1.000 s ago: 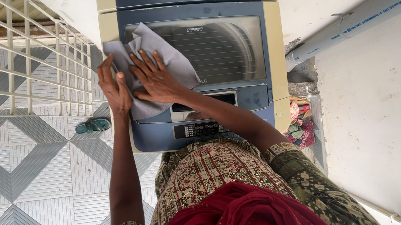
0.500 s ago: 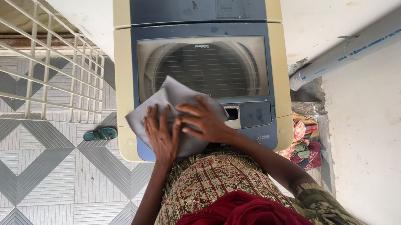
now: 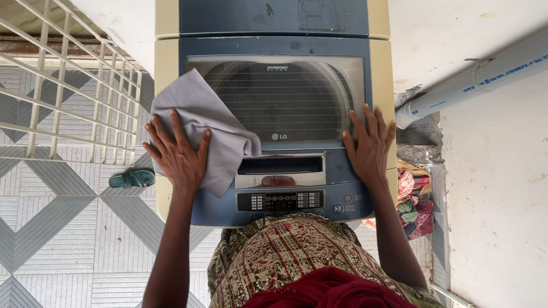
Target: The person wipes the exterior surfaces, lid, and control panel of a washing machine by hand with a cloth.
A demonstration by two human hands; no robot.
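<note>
Here your left hand [image 3: 178, 156] presses the grey cloth [image 3: 206, 124] flat, fingers spread, on the washing machine [image 3: 272, 11]; your right hand [image 3: 370, 147] rests open on its lid.

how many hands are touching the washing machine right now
2. The left hand lies flat on the grey cloth at the left side of the washing machine top. The right hand rests bare on the right edge, beside the glass lid.

Grey cloth [image 3: 206, 124] rumpled (flat-pressed); lies on washing machine [image 3: 373, 62] lid's left side.
</note>
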